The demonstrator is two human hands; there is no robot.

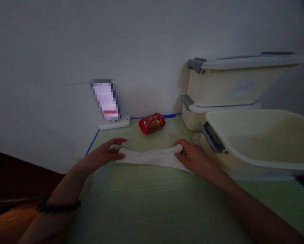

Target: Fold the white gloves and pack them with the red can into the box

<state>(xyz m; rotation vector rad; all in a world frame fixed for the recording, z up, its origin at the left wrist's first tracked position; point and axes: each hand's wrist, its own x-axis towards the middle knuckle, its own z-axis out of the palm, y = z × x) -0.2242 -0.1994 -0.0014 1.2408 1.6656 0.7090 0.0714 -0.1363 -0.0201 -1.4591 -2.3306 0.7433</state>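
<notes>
A long strip of white cloth (149,157) lies stretched sideways across the green tabletop, with a rounded tip at each upper end. It may be a sock, but its kind does not show clearly. My left hand (108,152) pinches its left end, thumb on top, while the index finger stretches out above it. At the other end, my right hand (189,154) has thumb and fingers closed on the cloth near the rounded tip. Part of the right end hangs out below that hand, towards me. A dark bead bracelet (58,206) circles my left wrist.
Behind the cloth lies a red patterned roll or can (152,123). A blurred phone (106,100) leans on a white stand (115,123) at the back left. Two lidded cream boxes (233,84) are stacked at the right, behind an open cream bin (256,166). A wall (152,51) borders the table.
</notes>
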